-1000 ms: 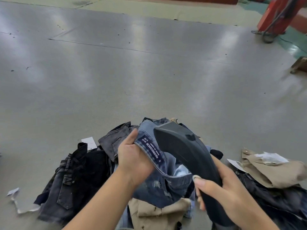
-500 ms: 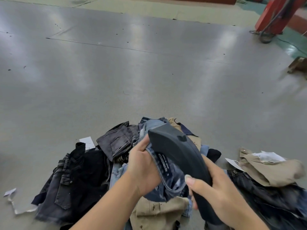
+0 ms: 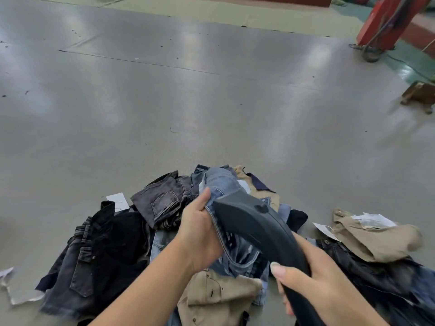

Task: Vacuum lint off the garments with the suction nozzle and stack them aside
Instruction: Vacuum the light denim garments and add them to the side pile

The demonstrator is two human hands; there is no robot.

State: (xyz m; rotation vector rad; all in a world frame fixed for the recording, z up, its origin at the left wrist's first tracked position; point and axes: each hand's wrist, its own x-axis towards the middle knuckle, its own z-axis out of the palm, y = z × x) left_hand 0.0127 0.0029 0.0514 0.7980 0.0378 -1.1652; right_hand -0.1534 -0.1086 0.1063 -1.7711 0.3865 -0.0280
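Observation:
My left hand [image 3: 200, 234] grips the waistband of a blue denim garment [image 3: 223, 184] and holds it up over the heap. My right hand [image 3: 313, 281] grips the black suction nozzle [image 3: 254, 222], whose wide head lies against the blue denim beside my left thumb. Under both hands lies a heap of garments [image 3: 98, 257]: black and dark grey jeans at the left, a khaki piece [image 3: 216, 295] at the bottom middle. At the right sits a second heap with a khaki garment [image 3: 376, 238] on top of dark denim.
The garments lie on a wide grey table surface [image 3: 211, 102] that stretches far ahead. White paper tags [image 3: 117, 200] lie near the heap's left side. A red machine post [image 3: 386, 22] with cables stands at the far right, and a small wooden stand [image 3: 421, 95] below it.
The nozzle head has slid down and to the left along the blue denim, closer to my left hand. My left hand has bunched the waistband tighter and the label is now mostly hidden.

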